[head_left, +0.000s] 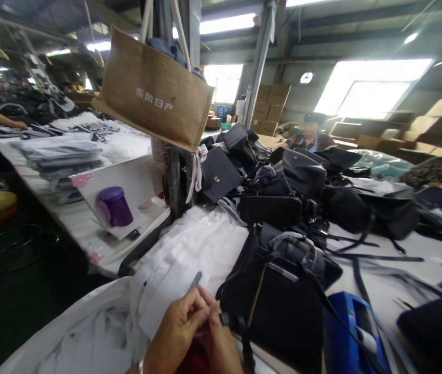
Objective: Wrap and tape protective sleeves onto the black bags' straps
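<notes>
My left hand (177,327) and my right hand (223,337) meet at the bottom centre, fingertips pinched together. From the top of my left hand's fingers sticks out a dark grey strap end (195,280). A black strap (244,335) with a small dark fitting comes out beside my right hand's fingers and hangs down. Whether these are one piece is hidden by the fingers. Just right of the hands lies a black bag (283,306) with a gold zip and clear plastic about its handles. White wrapping sheets (193,249) are piled behind the hands.
A white sack (68,327) stands at lower left. Several black bags (269,210) crowd the table beyond. A blue dispenser (353,330) is at right. A brown bag (158,93) hangs from a post. A purple container (115,208) sits at left. Other people work further off.
</notes>
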The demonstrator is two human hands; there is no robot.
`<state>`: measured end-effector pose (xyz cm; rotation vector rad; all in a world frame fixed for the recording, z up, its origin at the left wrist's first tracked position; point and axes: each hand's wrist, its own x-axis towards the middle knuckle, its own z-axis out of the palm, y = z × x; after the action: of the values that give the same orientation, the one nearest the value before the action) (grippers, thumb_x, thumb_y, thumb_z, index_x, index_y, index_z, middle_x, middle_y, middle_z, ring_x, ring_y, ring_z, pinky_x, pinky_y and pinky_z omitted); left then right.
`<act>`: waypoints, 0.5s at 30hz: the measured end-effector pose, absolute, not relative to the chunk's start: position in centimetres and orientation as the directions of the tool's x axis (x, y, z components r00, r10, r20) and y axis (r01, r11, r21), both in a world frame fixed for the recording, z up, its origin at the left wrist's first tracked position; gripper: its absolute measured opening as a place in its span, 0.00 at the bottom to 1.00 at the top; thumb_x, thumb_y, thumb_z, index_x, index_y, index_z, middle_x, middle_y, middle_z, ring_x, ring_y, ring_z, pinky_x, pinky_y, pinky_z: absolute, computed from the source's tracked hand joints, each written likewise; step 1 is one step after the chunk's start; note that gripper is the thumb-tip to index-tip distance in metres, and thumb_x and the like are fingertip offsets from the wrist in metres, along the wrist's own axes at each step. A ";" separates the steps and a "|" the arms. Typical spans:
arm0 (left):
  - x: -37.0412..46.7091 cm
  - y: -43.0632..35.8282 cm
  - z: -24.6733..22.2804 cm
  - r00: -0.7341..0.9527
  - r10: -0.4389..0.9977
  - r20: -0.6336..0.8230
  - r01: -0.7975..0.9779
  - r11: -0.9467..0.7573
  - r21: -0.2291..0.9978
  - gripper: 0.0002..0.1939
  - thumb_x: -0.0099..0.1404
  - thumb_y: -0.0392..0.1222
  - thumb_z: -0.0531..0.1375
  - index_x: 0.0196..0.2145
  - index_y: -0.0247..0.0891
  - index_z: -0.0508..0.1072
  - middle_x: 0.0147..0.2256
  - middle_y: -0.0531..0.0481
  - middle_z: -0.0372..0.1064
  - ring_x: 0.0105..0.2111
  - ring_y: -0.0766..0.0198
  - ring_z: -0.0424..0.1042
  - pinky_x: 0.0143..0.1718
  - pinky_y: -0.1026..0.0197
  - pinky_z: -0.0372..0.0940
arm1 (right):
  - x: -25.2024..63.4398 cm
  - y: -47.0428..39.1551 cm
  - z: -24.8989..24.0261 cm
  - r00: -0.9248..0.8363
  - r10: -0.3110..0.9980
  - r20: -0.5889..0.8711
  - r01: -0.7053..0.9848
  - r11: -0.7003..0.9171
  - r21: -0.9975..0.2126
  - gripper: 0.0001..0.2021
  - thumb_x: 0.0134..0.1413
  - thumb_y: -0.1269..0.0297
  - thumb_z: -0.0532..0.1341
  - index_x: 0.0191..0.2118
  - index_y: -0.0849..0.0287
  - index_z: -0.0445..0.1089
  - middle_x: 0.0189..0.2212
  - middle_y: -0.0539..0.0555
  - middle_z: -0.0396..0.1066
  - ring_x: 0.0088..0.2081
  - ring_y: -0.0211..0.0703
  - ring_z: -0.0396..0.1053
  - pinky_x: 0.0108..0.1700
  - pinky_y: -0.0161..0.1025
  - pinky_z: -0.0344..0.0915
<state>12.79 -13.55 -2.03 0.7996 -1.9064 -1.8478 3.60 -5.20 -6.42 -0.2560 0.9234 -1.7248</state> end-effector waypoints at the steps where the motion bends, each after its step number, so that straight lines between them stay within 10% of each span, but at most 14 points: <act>1: 12.6 -13.7 -2.0 -0.786 -0.603 -0.137 -0.141 -0.042 0.989 0.13 0.66 0.48 0.57 0.28 0.37 0.67 0.26 0.54 0.67 0.28 0.65 0.67 0.30 0.67 0.62 | 3.9 -5.3 -6.5 -0.334 -0.901 -0.275 0.743 -0.072 -0.666 0.39 0.47 0.34 0.61 0.60 0.54 0.62 0.53 0.59 0.71 0.49 0.51 0.70 0.47 0.45 0.64; 8: 10.6 -17.5 -1.4 -0.875 -0.469 0.125 -0.240 0.641 0.729 0.08 0.69 0.39 0.51 0.32 0.39 0.66 0.28 0.52 0.70 0.28 0.62 0.69 0.31 0.63 0.59 | 2.4 -6.6 -5.1 -0.324 -0.878 -0.352 0.883 -0.146 -0.447 0.28 0.56 0.39 0.56 0.53 0.54 0.69 0.49 0.56 0.72 0.48 0.47 0.70 0.48 0.45 0.66; 15: 7.5 -20.6 0.6 -0.891 -0.412 0.192 -0.214 0.753 0.622 0.07 0.70 0.40 0.52 0.33 0.40 0.65 0.28 0.53 0.70 0.29 0.62 0.71 0.32 0.64 0.59 | 2.3 -10.8 -3.2 -0.345 -0.914 -0.213 0.840 -0.199 -0.505 0.25 0.59 0.40 0.54 0.53 0.50 0.68 0.52 0.54 0.71 0.55 0.47 0.65 0.50 0.46 0.66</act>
<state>7.48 -20.57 0.58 0.4842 -2.6342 -0.8782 2.25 -10.77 -3.22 -0.1576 0.6535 -1.8118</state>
